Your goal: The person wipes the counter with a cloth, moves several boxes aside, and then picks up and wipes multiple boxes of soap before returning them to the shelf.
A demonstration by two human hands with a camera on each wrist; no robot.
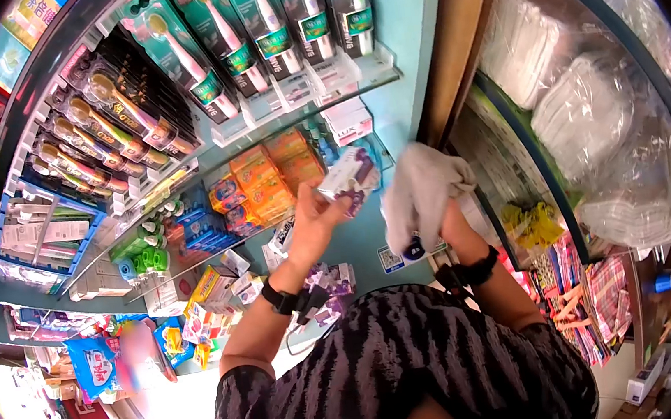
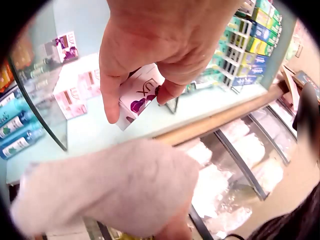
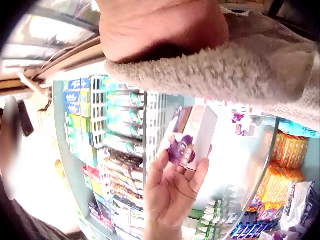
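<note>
My left hand (image 1: 311, 222) pinches a white and purple Lux soap box (image 1: 351, 176) between thumb and fingers. In the left wrist view the box (image 2: 142, 92) is raised in front of a shelf, its printed side showing. A grey fluffy cloth (image 1: 426, 187) is bunched in my right hand (image 1: 455, 225), beside the box, and covers most of the fingers. From the right wrist, the cloth (image 3: 225, 75) hangs over the hand, while the soap box stands a little apart from it. Pink-white Lux boxes (image 2: 70, 102) sit on the shelf behind.
Orange soap packs (image 1: 258, 181) are stacked left of my hands. Overhead, a glass shelf holds packaged toothbrushes (image 1: 275, 42). On the right, a wooden post (image 1: 461, 38) borders glass-sided compartments with bagged white goods (image 1: 590, 118). Purple boxes (image 1: 332, 284) lie near my body.
</note>
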